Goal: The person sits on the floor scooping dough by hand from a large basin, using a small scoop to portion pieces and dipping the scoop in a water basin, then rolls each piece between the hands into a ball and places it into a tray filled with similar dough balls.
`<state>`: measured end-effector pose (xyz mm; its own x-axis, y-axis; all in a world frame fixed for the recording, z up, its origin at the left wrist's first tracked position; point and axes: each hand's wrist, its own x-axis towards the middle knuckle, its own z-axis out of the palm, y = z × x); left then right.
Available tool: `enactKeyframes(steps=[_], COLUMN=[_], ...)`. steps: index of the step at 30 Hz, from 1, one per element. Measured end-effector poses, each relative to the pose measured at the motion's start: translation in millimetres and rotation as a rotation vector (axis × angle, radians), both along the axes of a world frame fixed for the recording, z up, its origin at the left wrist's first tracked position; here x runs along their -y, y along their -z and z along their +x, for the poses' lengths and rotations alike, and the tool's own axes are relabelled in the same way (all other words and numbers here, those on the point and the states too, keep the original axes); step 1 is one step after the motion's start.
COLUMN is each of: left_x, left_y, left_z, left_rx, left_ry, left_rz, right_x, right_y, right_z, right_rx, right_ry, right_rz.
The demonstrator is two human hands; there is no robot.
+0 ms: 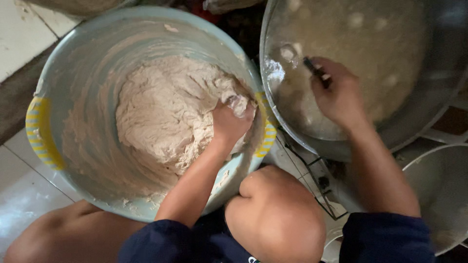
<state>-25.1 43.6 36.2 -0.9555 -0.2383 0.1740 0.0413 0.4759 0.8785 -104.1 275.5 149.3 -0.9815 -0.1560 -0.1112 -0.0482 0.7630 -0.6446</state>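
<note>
A large pale-blue plastic basin [68, 53] with yellow striped handles holds a big mass of pale, sticky dough [165, 112]. My left hand [231, 119] is pressed into the dough at its right side, fingers closed around a lump of it. My right hand [336, 95] hovers over a wide metal wok [429, 97] filled with cloudy hot oil, gripping a thin dark utensil [314, 68] whose tip dips toward the liquid. Several pale round dough pieces [356, 19] float in the oil.
My bare knees [273, 209] sit between basin and wok, above dark shorts. A white tiled floor [19, 204] lies at the left. A second pale round container [438, 185] stands at the lower right, and a metal stand shows beneath the wok.
</note>
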Motion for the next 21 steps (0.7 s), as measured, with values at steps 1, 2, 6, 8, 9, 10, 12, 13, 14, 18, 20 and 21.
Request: enactKeyframes(steps=[1, 2, 6, 8, 9, 10, 12, 13, 14, 18, 20, 21], left_x=[-1, -3, -11, -14, -15, -15, -17, -17, -17, -12, -7, -4], left_y=[0, -1, -4, -4, -4, -4, -3, -3, -4, -12, -16, -17], left_z=[0, -1, -1, -1, -1, -1, 0, 0, 0, -1, 0, 2], left_rx=[0.018, 0.036, -0.008, 0.021, 0.036, 0.041, 0.053, 0.086, 0.118, 0.248, 0.187, 0.157], left_ry=[-0.007, -0.015, -0.063, -0.033, -0.017, 0.033, 0.131, 0.125, 0.117, 0.199, 0.120, 0.087], left_rz=[0.013, 0.027, 0.122, 0.159, 0.177, 0.137, 0.058, 0.053, 0.049, -0.074, -0.118, -0.139], right_x=[0, 1, 11, 24, 31, 36, 43, 45, 45, 39, 30, 25], right_y=[-4, -8, -36, -43, -43, -43, -44, -43, -41, -34, -29, -26], right_z=[-1, 1, 30, 48, 55, 60, 70, 72, 73, 71, 68, 65], right_rx=[-0.019, 0.069, 0.445, 0.439, 0.335, 0.229, 0.227, 0.226, 0.312, 0.697, 0.773, 0.747], right_ry=[0.012, 0.047, 0.147, 0.045, -0.072, -0.192, -0.189, -0.189, -0.170, -0.017, 0.055, 0.071], right_rz=[-0.004, 0.011, 0.001, -0.063, -0.101, -0.139, -0.141, -0.141, -0.150, -0.334, -0.405, -0.392])
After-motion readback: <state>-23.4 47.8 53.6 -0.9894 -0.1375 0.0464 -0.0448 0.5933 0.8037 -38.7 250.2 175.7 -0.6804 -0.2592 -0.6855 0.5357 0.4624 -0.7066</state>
